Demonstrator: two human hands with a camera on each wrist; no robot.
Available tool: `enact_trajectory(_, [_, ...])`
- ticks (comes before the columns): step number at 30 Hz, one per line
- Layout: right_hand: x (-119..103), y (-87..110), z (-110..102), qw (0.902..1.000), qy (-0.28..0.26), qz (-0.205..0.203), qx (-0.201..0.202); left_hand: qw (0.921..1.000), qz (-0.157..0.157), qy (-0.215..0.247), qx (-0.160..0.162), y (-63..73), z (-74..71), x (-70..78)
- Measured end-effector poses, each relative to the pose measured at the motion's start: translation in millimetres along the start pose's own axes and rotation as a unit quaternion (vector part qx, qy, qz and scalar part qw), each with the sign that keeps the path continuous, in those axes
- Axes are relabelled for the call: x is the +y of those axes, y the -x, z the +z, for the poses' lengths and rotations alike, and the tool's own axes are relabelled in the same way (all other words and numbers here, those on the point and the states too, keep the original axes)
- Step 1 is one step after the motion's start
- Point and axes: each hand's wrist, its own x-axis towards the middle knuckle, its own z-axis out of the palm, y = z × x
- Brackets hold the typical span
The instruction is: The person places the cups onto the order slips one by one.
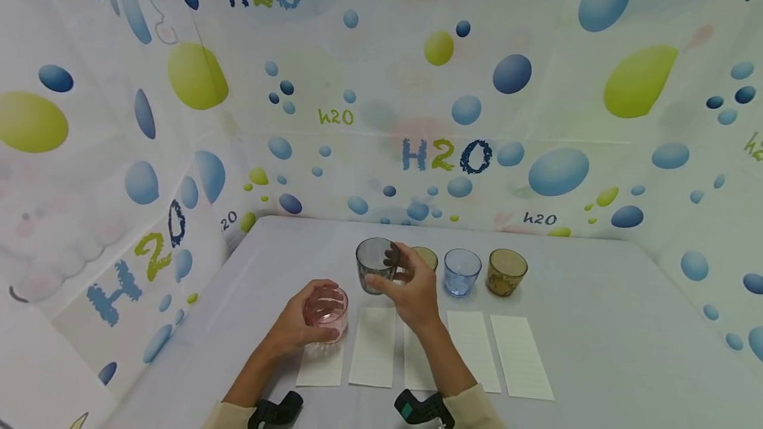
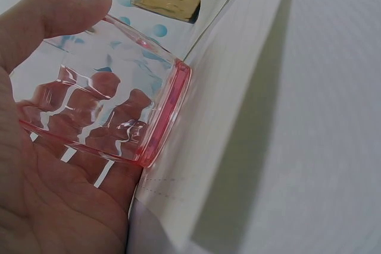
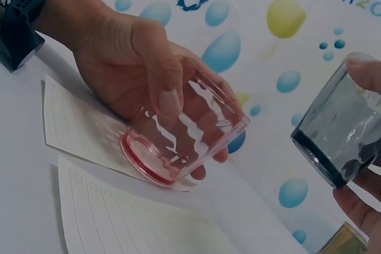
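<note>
Two glass tumblers in a two-handed hold. Left of centre in the head view, my left grip point(image 1: 292, 323) is curling round the pink glass point(image 1: 326, 310), thumb and fingers pinching its sides; the glass is appearing over the top end of the leftmost paper slip point(image 1: 318, 369), and whether its base is touching, I cannot tell. At centre, my right grip point(image 1: 420, 290) is pinching the grey glass point(image 1: 372, 267) between thumb and fingers at its right side. Both glasses are probably proving stiff, moderately heavy, slippery and fragile; the side walls below the rim are offering the safest hold. Behind the right grip, the yellowish glass point(image 1: 428, 258) is partly hiding, with the blue glass point(image 1: 461, 273) and amber glass point(image 1: 507, 273) standing rightward in a row, so room there is narrowing. The far edge of the counter point(image 1: 626, 323) is meeting the printed backdrop point(image 1: 387, 71); wider room is extending toward the right of the frame.
</note>
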Motion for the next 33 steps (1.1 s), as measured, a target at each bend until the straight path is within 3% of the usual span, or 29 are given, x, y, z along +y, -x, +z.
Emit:
enact_trajectory(13, [3.8,4.2,-2.7,0.9998,0.012,0.01,-0.013,0.9997,-0.012,-0.016,0.009,0.7,0.5,2.3])
enact_trajectory(33, [15.1,12.0,-5.5,0.9995,-0.002,0.023,-0.023,1.0,0.0,-0.005,0.0,0.3,-0.3,-0.2])
